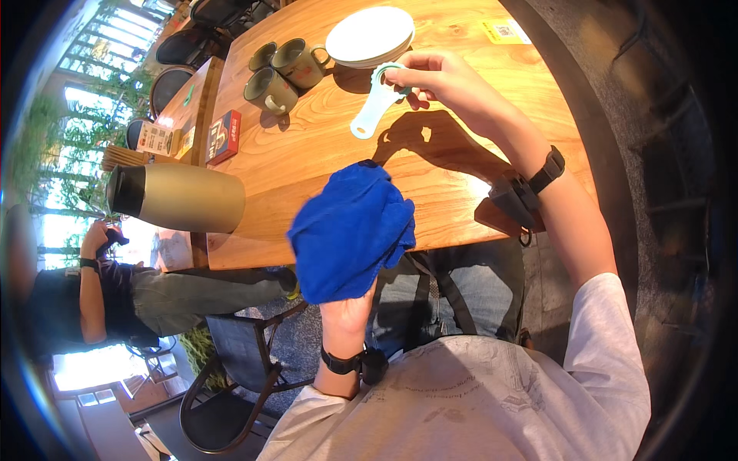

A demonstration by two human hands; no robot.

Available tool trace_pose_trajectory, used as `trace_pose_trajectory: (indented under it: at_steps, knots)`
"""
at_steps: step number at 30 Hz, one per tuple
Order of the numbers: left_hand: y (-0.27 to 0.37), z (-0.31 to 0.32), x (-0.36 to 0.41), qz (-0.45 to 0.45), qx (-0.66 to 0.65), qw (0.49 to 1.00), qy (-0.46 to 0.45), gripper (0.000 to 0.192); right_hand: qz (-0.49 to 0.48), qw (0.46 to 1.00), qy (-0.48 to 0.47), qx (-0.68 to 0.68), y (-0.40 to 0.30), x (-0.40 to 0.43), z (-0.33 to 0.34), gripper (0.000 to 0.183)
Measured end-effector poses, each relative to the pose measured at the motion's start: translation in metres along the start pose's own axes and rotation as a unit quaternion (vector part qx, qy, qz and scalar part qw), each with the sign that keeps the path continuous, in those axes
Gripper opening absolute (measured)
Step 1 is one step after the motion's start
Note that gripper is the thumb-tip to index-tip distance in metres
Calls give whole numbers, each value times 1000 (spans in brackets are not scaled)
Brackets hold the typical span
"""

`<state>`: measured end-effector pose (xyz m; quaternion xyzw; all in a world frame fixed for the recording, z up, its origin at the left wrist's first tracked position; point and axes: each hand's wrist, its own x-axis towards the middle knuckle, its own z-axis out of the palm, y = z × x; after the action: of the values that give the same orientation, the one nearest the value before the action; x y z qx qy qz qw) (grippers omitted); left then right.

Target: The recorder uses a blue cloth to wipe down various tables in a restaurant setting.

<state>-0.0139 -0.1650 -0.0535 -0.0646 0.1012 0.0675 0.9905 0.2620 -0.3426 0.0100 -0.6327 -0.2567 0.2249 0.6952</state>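
My right hand [424,75] holds a white and mint plastic hand tool [372,112] by its ring-shaped head, thumb across the ring. The tool's flat handle, with a hole at its end, points down over the table. A crumpled blue cloth [351,230] covers the fingers of my left hand [349,308], which grips it at the table's near edge. Only the heel of that hand and the wrist show. Just beyond the tool is a stack of white plates [372,34]. Several olive-grey mugs [297,60] stand together left of the plates.
On the wooden table [277,178] are a gold thermos jug [184,196] with a black lid, a red box [225,137] and a yellow printed sticker [504,31]. Another person [104,294] is at the left. A dark chair [236,369] stands at lower left.
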Motion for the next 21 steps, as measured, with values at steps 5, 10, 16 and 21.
trace_pose_trajectory:
  at_steps: [5,10,16,21]
  knots:
    - [12,9,-1,31,155,987,-36,41,-2,1000,-7,-2,-2,-3,3,19]
    - [23,25,20,72,308,946,-69,41,3,1000,-5,0,-4,-2,8,23]
    - [33,35,27,101,475,867,-114,40,-28,998,-39,38,-6,-6,11,24]
    - [12,27,39,130,599,778,-140,40,4,983,-180,21,-28,-27,24,21]
